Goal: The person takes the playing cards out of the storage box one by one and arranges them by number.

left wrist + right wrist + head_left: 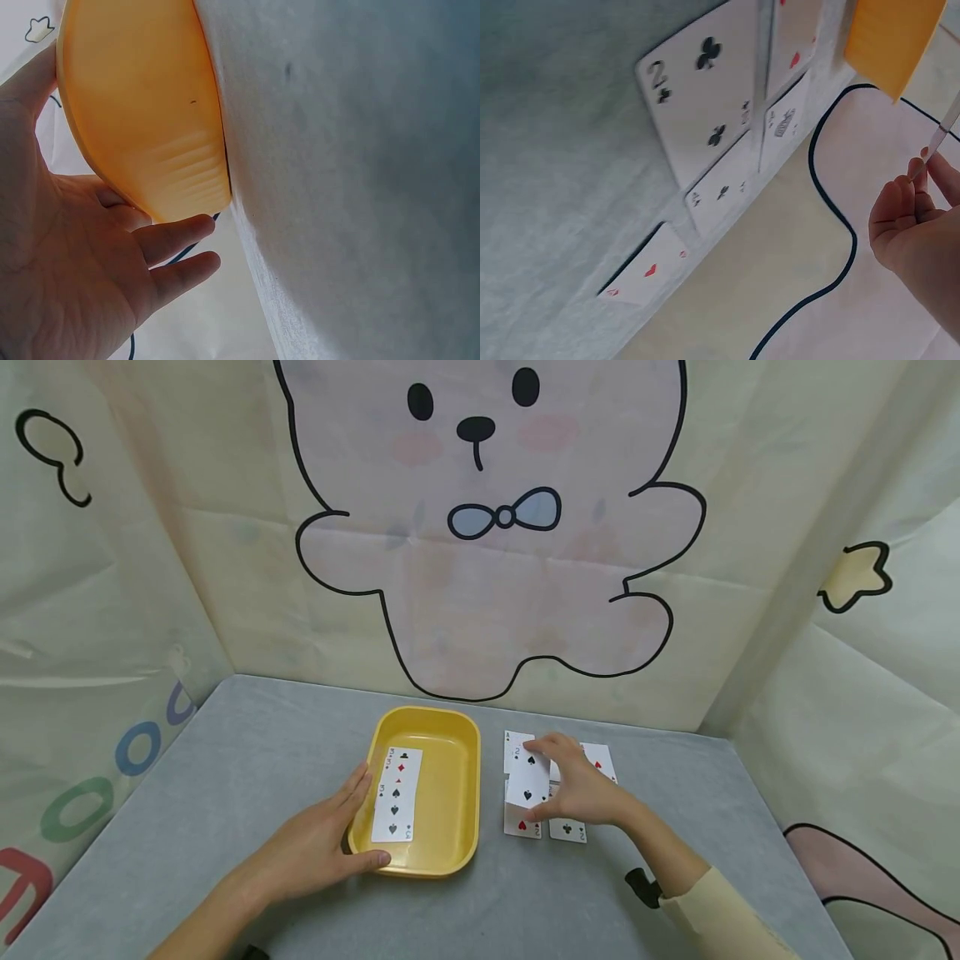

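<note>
My right hand (581, 783) pinches a two of spades (531, 768) between thumb and fingertips. It hovers over the cards on the table; in the right wrist view the card shows edge-on. Beneath lies a two of hearts (522, 828), partly covered, beside a two of clubs (567, 831). Behind them are an ace of spades (512, 745), an ace of clubs (721, 193) and an ace of hearts (600, 762). My left hand (318, 843) rests against the left side of a yellow tray (450, 802), its thumb at the near rim. Overlapping threes (396, 802), the three of spades on top, lie in the tray.
A grey cloth (247, 793) covers the table. Printed fabric (495, 610) with a cartoon animal hangs along the back edge, and further printed sheets (885, 693) hang at both sides. A black strap piece (642, 887) sits at my right wrist.
</note>
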Demonstrator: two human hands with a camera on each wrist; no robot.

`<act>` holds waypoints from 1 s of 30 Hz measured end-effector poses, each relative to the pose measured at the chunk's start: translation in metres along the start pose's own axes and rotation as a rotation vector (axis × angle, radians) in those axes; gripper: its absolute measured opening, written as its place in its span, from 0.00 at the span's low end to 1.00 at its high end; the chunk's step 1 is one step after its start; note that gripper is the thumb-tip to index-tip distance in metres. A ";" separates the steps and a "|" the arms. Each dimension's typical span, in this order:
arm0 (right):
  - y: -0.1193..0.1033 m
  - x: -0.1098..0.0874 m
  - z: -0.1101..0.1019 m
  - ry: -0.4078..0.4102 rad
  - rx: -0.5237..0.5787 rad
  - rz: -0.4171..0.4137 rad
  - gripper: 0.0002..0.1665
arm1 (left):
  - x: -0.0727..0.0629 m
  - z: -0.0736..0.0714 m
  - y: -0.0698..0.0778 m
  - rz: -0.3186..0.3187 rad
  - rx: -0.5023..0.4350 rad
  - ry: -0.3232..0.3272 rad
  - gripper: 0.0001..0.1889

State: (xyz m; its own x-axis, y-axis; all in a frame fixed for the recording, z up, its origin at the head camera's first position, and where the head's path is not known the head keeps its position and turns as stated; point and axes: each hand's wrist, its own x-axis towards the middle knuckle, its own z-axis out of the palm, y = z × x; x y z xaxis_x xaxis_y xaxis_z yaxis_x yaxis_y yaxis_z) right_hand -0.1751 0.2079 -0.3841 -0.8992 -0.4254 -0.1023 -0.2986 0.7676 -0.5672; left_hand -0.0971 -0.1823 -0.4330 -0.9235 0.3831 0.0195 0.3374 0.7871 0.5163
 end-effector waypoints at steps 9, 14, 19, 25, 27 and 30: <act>0.025 -0.013 -0.002 0.022 0.010 0.019 0.58 | 0.000 0.001 -0.001 0.001 0.001 0.003 0.60; 0.041 -0.021 -0.004 0.024 0.002 0.016 0.57 | 0.000 0.000 -0.001 -0.002 -0.002 0.001 0.60; 0.056 -0.028 -0.008 0.029 -0.011 0.009 0.58 | 0.000 -0.001 0.000 -0.014 -0.008 -0.011 0.60; 0.074 -0.037 -0.012 0.032 -0.020 0.022 0.58 | 0.000 -0.002 0.001 -0.017 -0.007 -0.012 0.60; 0.081 -0.040 -0.012 0.032 -0.027 0.031 0.59 | 0.000 -0.002 0.002 -0.018 -0.007 -0.010 0.60; 0.090 -0.043 -0.014 0.036 -0.033 0.044 0.60 | 0.000 -0.002 0.003 -0.019 -0.012 -0.009 0.60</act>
State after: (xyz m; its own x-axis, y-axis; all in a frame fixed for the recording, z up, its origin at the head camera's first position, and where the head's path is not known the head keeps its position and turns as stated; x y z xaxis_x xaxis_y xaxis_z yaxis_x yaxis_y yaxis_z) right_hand -0.1677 0.3022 -0.4199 -0.9225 -0.3736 -0.0973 -0.2679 0.8008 -0.5357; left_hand -0.0965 -0.1808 -0.4300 -0.9279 0.3727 0.0023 0.3180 0.7885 0.5265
